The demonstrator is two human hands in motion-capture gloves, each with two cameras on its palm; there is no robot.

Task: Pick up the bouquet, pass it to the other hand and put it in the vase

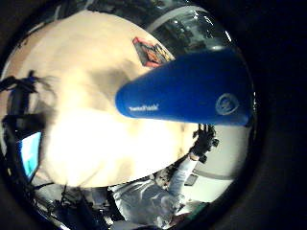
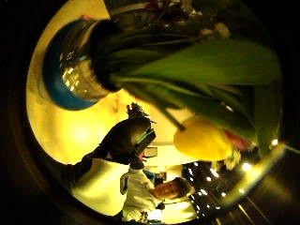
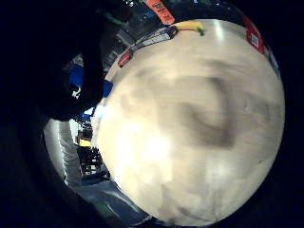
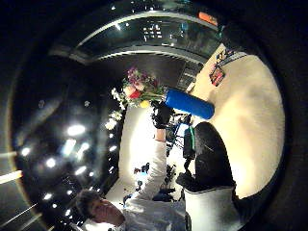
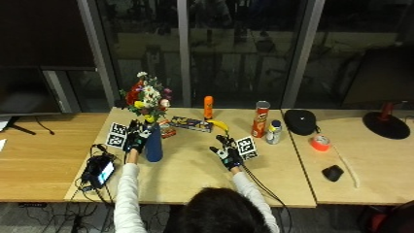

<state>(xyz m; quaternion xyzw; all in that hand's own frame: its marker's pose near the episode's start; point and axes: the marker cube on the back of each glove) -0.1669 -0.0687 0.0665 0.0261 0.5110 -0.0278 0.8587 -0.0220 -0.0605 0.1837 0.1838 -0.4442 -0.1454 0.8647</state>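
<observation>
Open table (image 5: 187, 174) lies between the vase (image 5: 154, 143) on the left and the right hand (image 5: 226, 153). The far edge is crowded: box (image 5: 190, 124), orange bottle (image 5: 208, 107), banana (image 5: 219, 125), tall can (image 5: 260, 119).

Big dark windows (image 5: 246, 53) stand behind a long wooden table (image 5: 194, 179). Ceiling lights shine in the glass.

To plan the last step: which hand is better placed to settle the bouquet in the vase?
Left. The left hand is at the neck of the blue vase, where the bouquet stems enter. The right hand hovers open over the table, apart from both.
</observation>
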